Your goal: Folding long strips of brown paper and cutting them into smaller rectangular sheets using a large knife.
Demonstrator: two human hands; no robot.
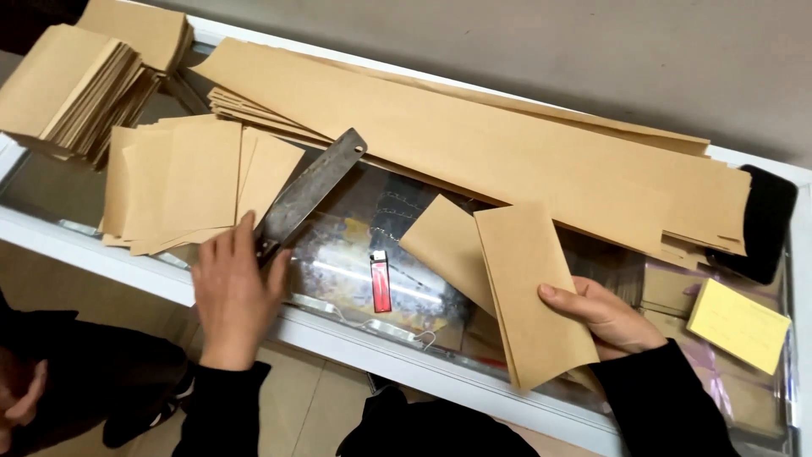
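Your left hand point(233, 292) lies flat, fingers loose, on the handle end of the metal blade point(309, 195), whose length runs up-right toward the bench's far edge. Your right hand point(602, 315) pinches the brown envelope point(533, 292) near the front edge.

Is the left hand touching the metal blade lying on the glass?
Touching. The head view shows the left hand resting on the lower end of the metal blade, fingers overlapping it with no gap.
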